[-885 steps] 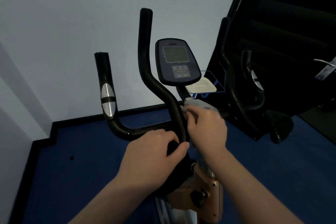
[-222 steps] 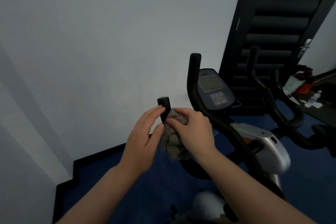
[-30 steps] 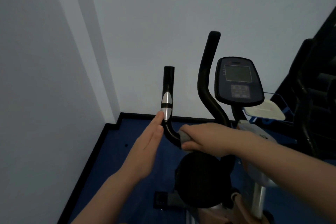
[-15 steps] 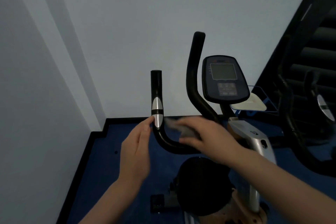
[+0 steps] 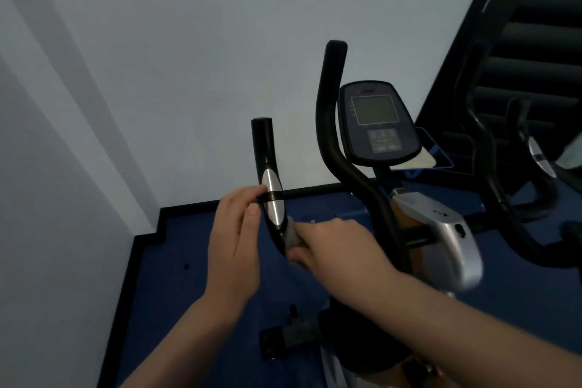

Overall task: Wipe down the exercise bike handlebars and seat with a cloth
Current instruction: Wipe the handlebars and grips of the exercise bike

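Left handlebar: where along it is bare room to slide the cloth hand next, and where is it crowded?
Bare: the left handlebar above the silver sensor plate, up to its capped end. Crowded: the bend below, where the right hand grips the cloth, and beside the plate, where left hand fingertips touch.

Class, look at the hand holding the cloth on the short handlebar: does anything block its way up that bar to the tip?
Only the left hand, whose fingers touch the short handlebar beside its silver sensor, just above the cloth in the right hand. Beyond that, nothing visible blocks the way.
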`<state>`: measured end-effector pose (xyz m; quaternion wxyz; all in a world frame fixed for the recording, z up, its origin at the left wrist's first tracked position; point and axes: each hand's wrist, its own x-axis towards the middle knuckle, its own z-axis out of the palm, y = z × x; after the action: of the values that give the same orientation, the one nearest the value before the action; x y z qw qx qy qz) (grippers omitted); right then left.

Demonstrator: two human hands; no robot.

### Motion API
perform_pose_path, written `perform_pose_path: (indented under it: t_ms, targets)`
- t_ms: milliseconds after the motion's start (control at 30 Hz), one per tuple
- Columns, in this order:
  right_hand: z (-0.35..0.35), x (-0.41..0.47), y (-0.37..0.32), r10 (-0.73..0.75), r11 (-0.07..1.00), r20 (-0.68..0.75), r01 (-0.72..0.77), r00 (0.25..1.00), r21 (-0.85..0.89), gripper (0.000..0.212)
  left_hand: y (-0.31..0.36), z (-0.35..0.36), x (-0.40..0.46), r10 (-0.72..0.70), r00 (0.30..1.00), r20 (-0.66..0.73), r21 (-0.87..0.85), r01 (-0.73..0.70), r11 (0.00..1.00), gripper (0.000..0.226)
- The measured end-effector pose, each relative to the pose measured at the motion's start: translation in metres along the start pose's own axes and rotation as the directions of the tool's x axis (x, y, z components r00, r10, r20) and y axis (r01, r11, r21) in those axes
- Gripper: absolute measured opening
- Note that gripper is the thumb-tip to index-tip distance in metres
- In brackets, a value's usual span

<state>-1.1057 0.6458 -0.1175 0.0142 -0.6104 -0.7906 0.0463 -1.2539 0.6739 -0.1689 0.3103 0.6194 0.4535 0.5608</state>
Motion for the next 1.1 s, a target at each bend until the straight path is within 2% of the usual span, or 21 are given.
perform_pose_path:
  t_ms: [67,133,200,233,367,433,500,600,700,767,867,933,1000,1100]
  targets:
    - [0.003,0.003,-0.004,0.024,0.994,-0.028,-0.021,0.999,0.107,0.027,-0.001,-0.001,0.008,0.035,0.999,0.028,0.003,-0.035,0.999,0.034]
    - [-0.005,-0.004,0.013,0.005,0.969,0.054,-0.018,0.999,0.248,0.034,-0.001,-0.004,0.015,0.047,0.997,0.065,-0.012,-0.046,0.999,0.036]
    - [-0.014,-0.018,0.031,-0.030,0.979,0.113,0.006,0.993,0.206,0.044,-0.004,-0.006,0.021,0.066,0.995,0.074,-0.031,-0.064,0.997,0.035]
    - [-0.014,-0.024,0.035,-0.016,0.985,0.097,-0.001,0.995,0.175,0.046,-0.005,-0.006,0.023,0.071,0.995,0.073,-0.040,-0.068,0.997,0.034]
    - [0.004,-0.024,-0.002,0.164,0.986,-0.110,-0.159,0.980,0.049,0.038,-0.011,0.000,0.020,0.055,0.994,0.096,-0.040,-0.051,0.998,0.039]
    - [0.014,-0.010,-0.029,0.242,0.970,-0.188,-0.237,0.952,0.054,0.036,-0.012,0.003,0.017,0.046,0.990,0.130,-0.036,-0.041,0.998,0.044]
    - [0.010,0.004,-0.041,0.316,0.947,-0.184,-0.296,0.931,0.127,0.040,-0.014,0.000,0.020,0.083,0.984,0.158,-0.017,-0.081,0.997,0.048]
    - [0.002,0.002,-0.035,0.372,0.909,-0.096,-0.342,0.923,0.237,0.044,-0.016,-0.010,0.031,0.128,0.970,0.206,-0.009,-0.129,0.992,0.045]
    - [0.011,-0.009,-0.047,0.364,0.927,-0.143,-0.343,0.920,0.152,0.037,-0.018,-0.020,0.044,0.144,0.965,0.219,-0.045,-0.137,0.990,0.049]
    - [0.013,-0.002,-0.060,0.423,0.903,-0.186,-0.397,0.887,0.164,0.036,-0.018,-0.025,0.052,0.169,0.955,0.243,-0.052,-0.161,0.986,0.052]
    - [0.002,0.030,-0.058,0.544,0.798,-0.114,-0.471,0.831,0.377,0.038,-0.015,-0.030,0.071,0.244,0.929,0.278,-0.053,-0.238,0.970,0.048]
    - [-0.009,0.050,-0.050,0.547,0.757,-0.087,-0.448,0.832,0.475,0.038,-0.013,-0.030,0.085,0.270,0.910,0.314,-0.039,-0.272,0.962,0.046]
    - [-0.013,0.059,-0.050,0.520,0.770,-0.113,-0.407,0.847,0.491,0.038,-0.010,-0.029,0.096,0.266,0.897,0.352,-0.040,-0.269,0.962,0.046]
    - [0.000,0.051,-0.066,0.485,0.790,-0.189,-0.336,0.854,0.513,0.053,-0.010,-0.029,0.108,0.268,0.879,0.394,-0.047,-0.272,0.961,0.043]
